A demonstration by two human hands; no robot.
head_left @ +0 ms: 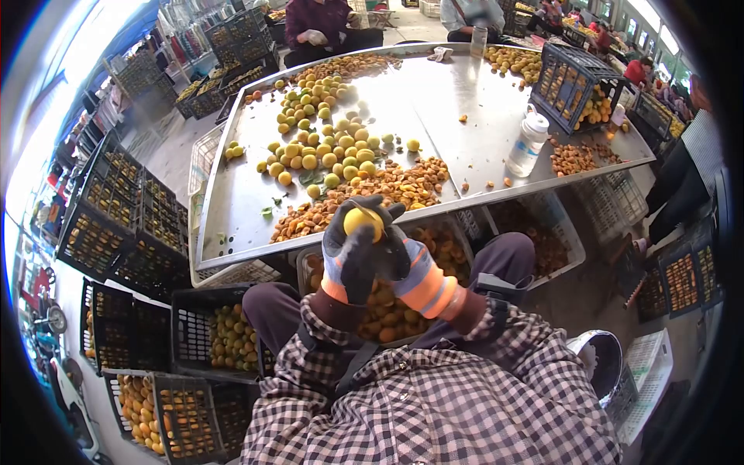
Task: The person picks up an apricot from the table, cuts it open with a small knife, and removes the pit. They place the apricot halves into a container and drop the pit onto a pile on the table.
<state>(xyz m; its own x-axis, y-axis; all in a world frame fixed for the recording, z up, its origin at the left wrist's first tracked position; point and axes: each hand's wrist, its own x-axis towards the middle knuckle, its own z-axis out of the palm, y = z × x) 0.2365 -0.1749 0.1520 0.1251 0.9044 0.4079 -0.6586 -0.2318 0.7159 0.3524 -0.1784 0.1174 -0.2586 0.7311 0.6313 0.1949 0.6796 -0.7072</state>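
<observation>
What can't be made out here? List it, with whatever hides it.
All in the head view:
Underside of the yellow fruit: hidden by the left hand.
Whether the right hand holds a tool: hidden by its dark fingers.
Print on the bottle: too small.
Head of the person in purple: cut off by the top edge.

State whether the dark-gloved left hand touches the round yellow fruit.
Touching: the head view shows the left hand cupping the yellow fruit, dark fingers against its side.
</observation>
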